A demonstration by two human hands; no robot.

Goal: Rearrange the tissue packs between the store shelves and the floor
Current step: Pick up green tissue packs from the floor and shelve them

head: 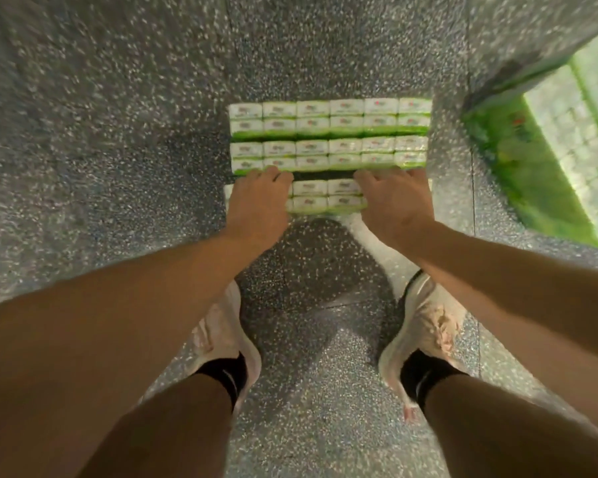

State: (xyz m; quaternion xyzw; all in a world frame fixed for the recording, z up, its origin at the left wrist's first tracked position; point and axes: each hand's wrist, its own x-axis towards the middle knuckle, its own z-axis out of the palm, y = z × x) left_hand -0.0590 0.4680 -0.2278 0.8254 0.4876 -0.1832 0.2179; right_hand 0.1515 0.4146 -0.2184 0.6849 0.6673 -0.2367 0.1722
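— Where are the packs?

— On the floor, speckled grey stuff. Three green-and-white tissue bundles lie side by side in front of the person. The far pack and the middle pack lie flat with a dark gap between them. The near pack is just this side of the middle one, closest to the feet.

— And the hands?

— Both are on the near pack, one at each end. The left hand covers its left end, the right hand its right end. The fingers of both curl over the far edge, down into the gap beside the middle pack, so each hand is gripping that pack. Whether it is off the floor or resting on it I cannot tell; the view is blurred there.

— Anything else about?

— Off to the right a bigger green pack lies at a slant, well apart from the row. It is too smeared to say more. The person stands bent over, arms stretched down. The left shoe and the right shoe are pale, set apart, toes toward the packs, with black socks at the ankles.
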